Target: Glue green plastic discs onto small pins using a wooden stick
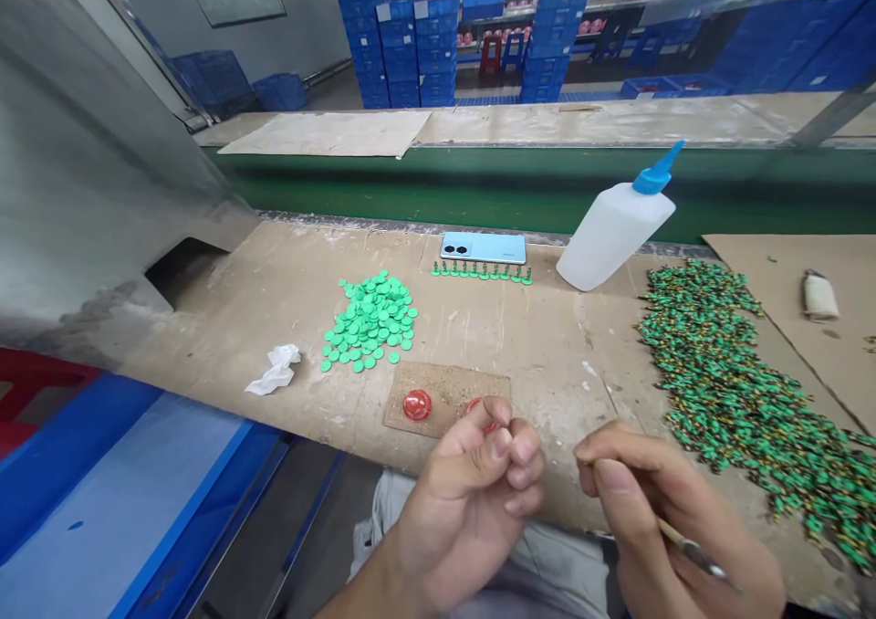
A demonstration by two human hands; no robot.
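Note:
My left hand (472, 491) is curled at the bench's near edge, fingertips pinched together; what they hold, if anything, is too small to name. My right hand (667, 519) is closed round a thin stick-like tool (691, 550) that runs down to the right. Just beyond my left hand lies a small brown card (448, 391) with a red cap (417, 404) on it. A pile of flat green discs (370, 322) lies further back left. A large heap of small green and gold figures (739, 382) spreads along the right.
A white squeeze bottle with a blue nozzle (616, 226) leans at the back, beside a light blue phone (483, 247) and a row of small green standing figures (483, 273). A crumpled white tissue (276, 370) lies left. A green conveyor (479, 181) runs behind the bench.

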